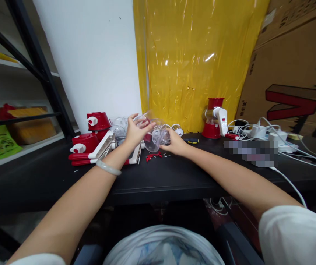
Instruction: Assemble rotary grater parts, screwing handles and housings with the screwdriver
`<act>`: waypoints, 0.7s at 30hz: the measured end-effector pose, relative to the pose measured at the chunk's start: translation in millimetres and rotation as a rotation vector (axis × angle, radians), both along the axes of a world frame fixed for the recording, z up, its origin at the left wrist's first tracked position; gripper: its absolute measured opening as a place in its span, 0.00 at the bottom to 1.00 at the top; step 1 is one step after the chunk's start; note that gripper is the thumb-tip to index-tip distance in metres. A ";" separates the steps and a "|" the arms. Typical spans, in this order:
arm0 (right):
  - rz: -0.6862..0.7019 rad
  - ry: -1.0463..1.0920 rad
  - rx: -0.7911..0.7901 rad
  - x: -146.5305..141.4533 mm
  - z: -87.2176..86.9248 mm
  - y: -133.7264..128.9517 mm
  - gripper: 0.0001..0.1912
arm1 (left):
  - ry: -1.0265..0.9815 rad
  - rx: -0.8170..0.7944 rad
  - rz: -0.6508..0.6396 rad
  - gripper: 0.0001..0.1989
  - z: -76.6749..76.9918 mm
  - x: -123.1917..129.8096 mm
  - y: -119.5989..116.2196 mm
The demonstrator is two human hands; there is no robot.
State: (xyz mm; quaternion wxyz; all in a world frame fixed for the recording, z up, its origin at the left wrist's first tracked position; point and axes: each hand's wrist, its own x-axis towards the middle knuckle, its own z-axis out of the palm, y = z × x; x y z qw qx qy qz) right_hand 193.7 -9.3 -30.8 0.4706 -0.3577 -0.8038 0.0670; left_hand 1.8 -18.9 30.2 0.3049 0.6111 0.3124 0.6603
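My left hand (136, 131) is closed round a clear plastic part held over the black table. My right hand (176, 143) grips a clear plastic housing (154, 146) from its right side. The see-through pieces overlap and blur, so I cannot tell whether they are one or two. Just below lie small red pieces (154, 156) and a few screws (167, 155). Metal-rimmed drums (177, 129) stand behind my right hand. White crank arms with red handles (83, 158) are stacked beside my left forearm, near red bases with white knobs (92, 120).
An assembled red-and-white rotary grater (213, 119) stands at the back right. A yellow-and-black screwdriver (191, 140) lies left of it. White cables and chargers (257, 130) spread over the right side. A shelf (31, 138) borders the left; a large carton (287, 73) leans at right.
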 end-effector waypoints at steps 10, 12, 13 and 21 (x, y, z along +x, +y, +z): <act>-0.002 0.254 -0.296 -2.7 4.0 -0.3 0.34 | 0.118 0.116 -0.189 0.52 -22.3 19.5 -11.9; 0.008 0.242 -0.293 -4.6 4.3 -3.0 0.36 | 0.093 0.123 -0.129 0.49 -22.2 19.2 -13.1; 0.024 0.249 -0.300 -6.0 4.0 -3.7 0.36 | 0.090 0.129 -0.105 0.47 -22.0 18.8 -13.0; 0.137 0.257 -0.377 -5.2 -3.7 3.9 0.39 | 0.169 0.157 -0.074 0.41 -22.7 17.3 -8.2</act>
